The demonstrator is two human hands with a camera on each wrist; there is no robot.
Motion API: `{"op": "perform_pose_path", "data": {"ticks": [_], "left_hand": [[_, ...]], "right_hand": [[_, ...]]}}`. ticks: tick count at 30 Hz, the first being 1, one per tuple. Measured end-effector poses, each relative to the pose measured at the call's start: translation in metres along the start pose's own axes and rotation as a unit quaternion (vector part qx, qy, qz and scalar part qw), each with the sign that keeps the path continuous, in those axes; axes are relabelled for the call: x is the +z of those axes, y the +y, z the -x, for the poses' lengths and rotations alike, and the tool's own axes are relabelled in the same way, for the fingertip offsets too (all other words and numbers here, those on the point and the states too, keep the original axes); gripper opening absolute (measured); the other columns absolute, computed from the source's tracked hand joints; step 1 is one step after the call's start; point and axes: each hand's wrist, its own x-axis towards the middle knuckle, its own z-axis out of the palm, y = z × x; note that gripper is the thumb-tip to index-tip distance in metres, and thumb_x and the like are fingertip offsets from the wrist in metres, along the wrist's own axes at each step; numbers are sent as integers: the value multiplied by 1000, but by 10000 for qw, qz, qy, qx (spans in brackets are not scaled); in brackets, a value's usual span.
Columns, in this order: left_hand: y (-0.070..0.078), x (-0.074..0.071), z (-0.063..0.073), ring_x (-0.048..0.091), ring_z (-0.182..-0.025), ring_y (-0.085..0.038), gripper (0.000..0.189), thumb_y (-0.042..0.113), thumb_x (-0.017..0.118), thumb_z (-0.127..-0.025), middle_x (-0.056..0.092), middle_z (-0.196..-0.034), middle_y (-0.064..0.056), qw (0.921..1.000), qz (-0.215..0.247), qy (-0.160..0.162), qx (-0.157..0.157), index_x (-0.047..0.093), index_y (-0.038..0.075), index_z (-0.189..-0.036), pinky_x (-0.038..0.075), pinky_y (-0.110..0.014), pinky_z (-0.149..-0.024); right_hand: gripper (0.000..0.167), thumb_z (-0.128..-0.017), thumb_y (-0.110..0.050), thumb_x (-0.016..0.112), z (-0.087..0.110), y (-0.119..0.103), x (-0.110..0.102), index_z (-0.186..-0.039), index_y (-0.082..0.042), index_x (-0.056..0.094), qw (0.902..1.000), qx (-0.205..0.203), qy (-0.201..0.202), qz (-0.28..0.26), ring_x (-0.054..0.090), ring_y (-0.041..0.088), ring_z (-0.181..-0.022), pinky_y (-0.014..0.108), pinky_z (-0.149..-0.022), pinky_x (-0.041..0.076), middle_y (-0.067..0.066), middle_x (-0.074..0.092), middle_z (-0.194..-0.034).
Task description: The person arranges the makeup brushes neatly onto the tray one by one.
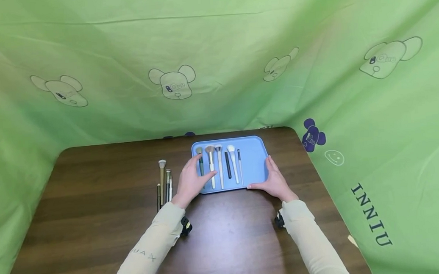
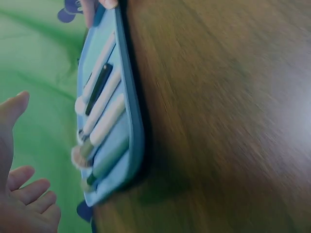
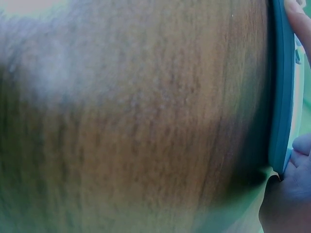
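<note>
A light blue tray (image 1: 255,160) lies near the back of the table, with several makeup brushes side by side in it. At its left are a green-handled brush (image 1: 201,168) and a fluffy brown-headed brush (image 1: 212,169). Further right come a short black stick (image 1: 228,165), a white brush (image 1: 234,165) and a thin brush (image 1: 240,167). My left hand (image 1: 192,181) hovers at the tray's left end, thumb and fingers spread and holding nothing, apart from the brushes in the left wrist view. My right hand (image 1: 274,182) grips the tray's near right corner, thumb along the front rim, fingers against the right side.
Several more makeup brushes (image 1: 163,179) lie in a bunch on the brown wooden table (image 1: 95,213), left of my left hand. Green printed cloth (image 1: 217,103) hangs behind the table and along its sides.
</note>
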Motion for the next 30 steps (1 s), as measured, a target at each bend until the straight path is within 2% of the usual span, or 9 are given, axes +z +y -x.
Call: {"op": "perform_pose_path", "data": {"ticks": [8, 14, 18, 21, 24, 28, 30], "left_hand": [[-28, -38, 20, 44, -138, -37, 81, 41, 81, -88, 48, -150, -19, 9992, -114, 291, -244, 46, 2, -150, 37, -52, -111], [-51, -70, 41, 48, -132, -45, 79, 34, 82, -87, 49, -146, -27, 9965, -190, 595, -550, 46, -1, -149, 40, -57, -107], [-64, -86, 58, 51, -127, -47, 75, 27, 82, -86, 52, -140, -29, 9925, -367, 803, -847, 48, -4, -146, 42, -58, -102], [-70, -95, 71, 54, -120, -47, 71, 23, 84, -84, 57, -131, -30, 9898, -586, 825, -1001, 52, -5, -141, 43, -58, -97], [-71, -102, 82, 59, -105, -46, 66, 20, 86, -79, 63, -113, -28, 9875, -755, 698, -1194, 56, -8, -131, 46, -57, -86], [-71, -109, 94, 64, -82, -37, 56, 25, 88, -77, 67, -88, -16, 9818, -965, 153, -1628, 59, -7, -114, 48, -52, -73], [-71, -110, 97, 64, -76, -34, 51, 28, 88, -76, 68, -79, -10, 9776, -1109, -131, -1781, 61, -4, -104, 49, -50, -69]], "right_hand": [[141, -66, -60, 90, 0, 3, 1, -160, 6, 8, 10000, 48, 22, -6, 10, 36, -153, 52, -119, 20, 21, 1, -168], [141, -66, -60, 91, 2, 2, 0, -159, 6, 8, 10000, 15, -4, 25, 9, 35, -153, 51, -120, 19, 21, 1, -168], [142, -66, -60, 91, 2, 1, -1, -159, 6, 7, 10000, -6, -20, 14, 9, 35, -153, 51, -120, 19, 21, 1, -168], [142, -66, -60, 90, 2, 0, -2, -160, 6, 6, 10000, 10, -37, -6, 9, 36, -153, 52, -119, 19, 21, 1, -168], [142, -66, -61, 90, 1, 0, -2, -160, 5, 6, 10000, 50, -62, 4, 9, 35, -153, 52, -119, 19, 20, 0, -168], [142, -67, -62, 89, 0, 0, -1, -160, 4, 5, 9999, 62, -77, 45, 8, 34, -153, 51, -120, 19, 19, -1, -169], [142, -67, -62, 89, 0, 0, -1, -160, 4, 5, 9999, 59, -71, 53, 8, 34, -153, 50, -120, 19, 18, -1, -169]]}}
